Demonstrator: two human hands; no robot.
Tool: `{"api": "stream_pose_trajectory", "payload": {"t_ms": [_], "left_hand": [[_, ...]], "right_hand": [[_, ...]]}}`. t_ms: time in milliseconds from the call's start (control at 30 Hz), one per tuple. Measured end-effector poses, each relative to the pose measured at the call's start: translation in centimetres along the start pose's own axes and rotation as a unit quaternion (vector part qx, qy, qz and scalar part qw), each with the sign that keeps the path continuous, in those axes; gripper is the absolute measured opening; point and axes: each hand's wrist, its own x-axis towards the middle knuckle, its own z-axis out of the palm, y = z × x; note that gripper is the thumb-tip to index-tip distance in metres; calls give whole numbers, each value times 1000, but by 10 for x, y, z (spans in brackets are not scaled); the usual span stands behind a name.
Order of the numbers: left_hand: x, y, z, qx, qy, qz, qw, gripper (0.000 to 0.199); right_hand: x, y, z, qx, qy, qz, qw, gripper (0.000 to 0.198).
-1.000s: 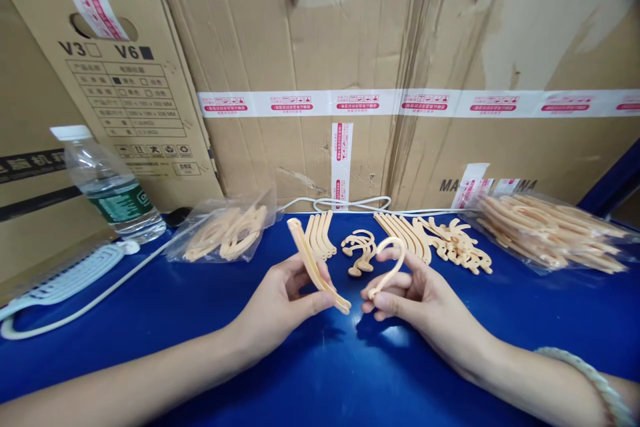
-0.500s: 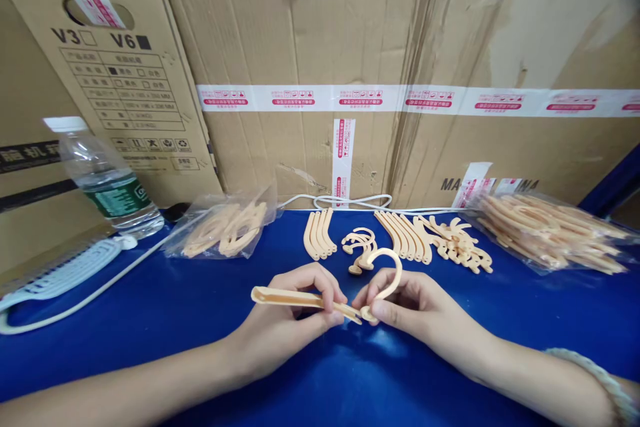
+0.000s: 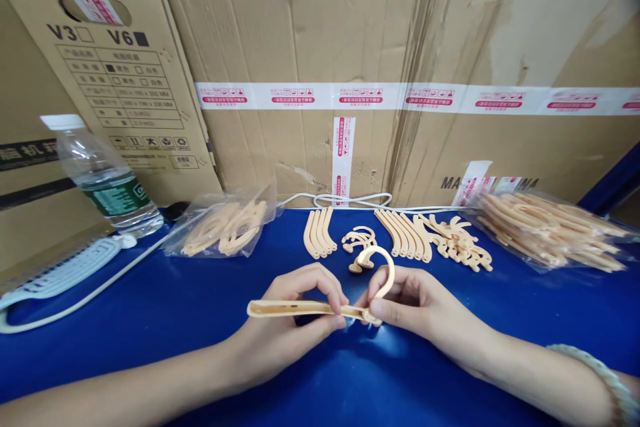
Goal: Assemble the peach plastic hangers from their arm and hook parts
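Two hands grip parts above the counter [image 3: 150, 293]: my left hand [image 3: 295, 320] pinches the flat arm [image 3: 295, 308], right hand [image 3: 405, 303] the hook [image 3: 381, 273]. Misaligned ends risk slipping or bending.

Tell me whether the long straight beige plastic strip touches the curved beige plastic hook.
Touching. The head view shows the long straight beige plastic strip meeting the curved beige plastic hook at its lower end, between both hands' fingertips.

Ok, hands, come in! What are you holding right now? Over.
Left hand pinching long beige arm piece. Right hand pinching curved hook piece. Ends meeting between fingers. Nothing between them.
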Motion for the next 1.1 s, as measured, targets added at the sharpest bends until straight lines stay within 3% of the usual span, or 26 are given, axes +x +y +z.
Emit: {"api": "stream_pose_trajectory", "payload": {"t_ms": [333,567,733,900,1100], "left_hand": [[-1,-3,1,-1,-18,13,1000,13],[-1,-2,5,-82,-10,-84,993,17],[-4,-1,8,-94,-4,-109,990,22],[-1,-2,6,-130,13,-161,978,24],[2,-3,7,-171,-9,-199,965,37]], "right_hand": [[1,1,4,-5,22,-18,1000,30],[-1,4,7,-5,28,-21,999,30],[-1,4,9,-4,33,-28,999,30],[-2,8,8,-21,44,-81,996,26],[-3,7,10,-26,46,-35,998,28]]}}
